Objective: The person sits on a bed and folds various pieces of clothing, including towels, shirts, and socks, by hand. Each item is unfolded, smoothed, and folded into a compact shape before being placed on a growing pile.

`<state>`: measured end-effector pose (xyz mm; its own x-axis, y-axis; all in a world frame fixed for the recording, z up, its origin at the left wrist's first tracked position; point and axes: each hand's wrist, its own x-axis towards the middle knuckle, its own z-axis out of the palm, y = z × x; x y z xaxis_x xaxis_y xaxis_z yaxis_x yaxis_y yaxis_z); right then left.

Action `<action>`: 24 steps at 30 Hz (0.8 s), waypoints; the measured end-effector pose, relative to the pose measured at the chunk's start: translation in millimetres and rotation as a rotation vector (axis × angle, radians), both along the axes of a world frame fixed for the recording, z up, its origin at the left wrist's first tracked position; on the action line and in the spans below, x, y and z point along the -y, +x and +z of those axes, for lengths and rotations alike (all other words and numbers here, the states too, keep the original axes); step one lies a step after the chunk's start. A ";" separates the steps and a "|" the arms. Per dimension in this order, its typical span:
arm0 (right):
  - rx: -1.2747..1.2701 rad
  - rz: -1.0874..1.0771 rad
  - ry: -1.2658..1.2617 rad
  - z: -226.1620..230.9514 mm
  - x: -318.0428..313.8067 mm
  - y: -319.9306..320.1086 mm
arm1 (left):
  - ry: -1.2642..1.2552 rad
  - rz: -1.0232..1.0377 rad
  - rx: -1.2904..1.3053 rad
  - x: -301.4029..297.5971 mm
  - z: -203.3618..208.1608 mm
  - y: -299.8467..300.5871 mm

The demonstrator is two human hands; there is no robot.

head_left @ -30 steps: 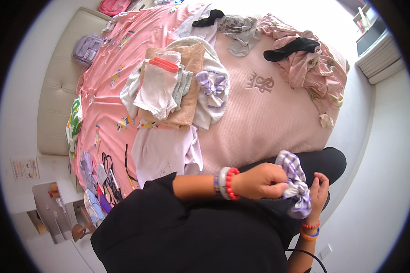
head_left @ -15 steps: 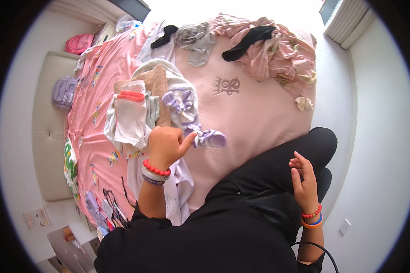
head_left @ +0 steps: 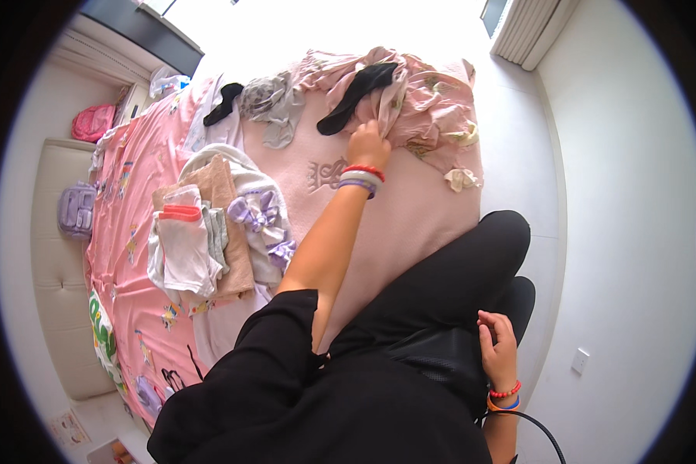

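Observation:
My left hand (head_left: 370,147) is stretched out over the bed, its fingers closed on the near edge of a crumpled pink floral garment (head_left: 433,108). A long black sock (head_left: 356,97) lies across that garment, just beyond the hand. My right hand (head_left: 499,352) rests beside my thigh, fingers loosely bent and apart, holding nothing. Left of my left forearm is a stack of folded clothes (head_left: 189,247), with white, grey and tan pieces. Purple-and-white bow-shaped cloth pieces (head_left: 259,213) lie next to it on a white cloth.
A grey printed garment (head_left: 274,108) and another black sock (head_left: 224,104) lie at the far side of the pink bed (head_left: 410,201). Purple (head_left: 77,210) and pink (head_left: 93,122) bags are by the headboard on the left. A cable (head_left: 533,421) runs near my right wrist.
My left hand has moved from the folded stack, away and to the right, onto the pink floral garment. The view has shifted. My right hand stays by my thigh.

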<state>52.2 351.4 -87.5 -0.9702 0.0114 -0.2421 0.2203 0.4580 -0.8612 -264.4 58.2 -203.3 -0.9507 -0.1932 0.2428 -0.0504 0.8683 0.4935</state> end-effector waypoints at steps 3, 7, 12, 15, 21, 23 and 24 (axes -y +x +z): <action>0.069 -0.137 -0.007 -5.9 -13.6 15.1 | -0.063 -0.202 0.264 1.0 38.9 28.6; 0.123 -0.243 -0.117 -24.2 -26.6 25.2 | -0.168 -0.497 0.680 29.6 86.9 74.3; 0.074 -0.083 -0.036 -17.6 -21.4 -2.3 | -0.264 -0.202 0.015 44.7 67.8 85.9; 0.004 0.031 0.001 -0.4 -12.5 -24.9 | -0.288 -0.148 0.379 76.1 42.3 81.1; 0.066 -0.149 -0.007 -7.9 -38.3 -3.6 | -0.235 0.236 -0.044 136.0 112.4 80.9; 0.113 -0.191 -0.052 -20.4 -38.5 8.7 | -0.563 0.224 -0.241 147.6 113.5 82.8; 0.120 -0.205 -0.071 -24.5 -37.3 14.5 | -0.583 0.186 -0.313 149.1 110.4 76.2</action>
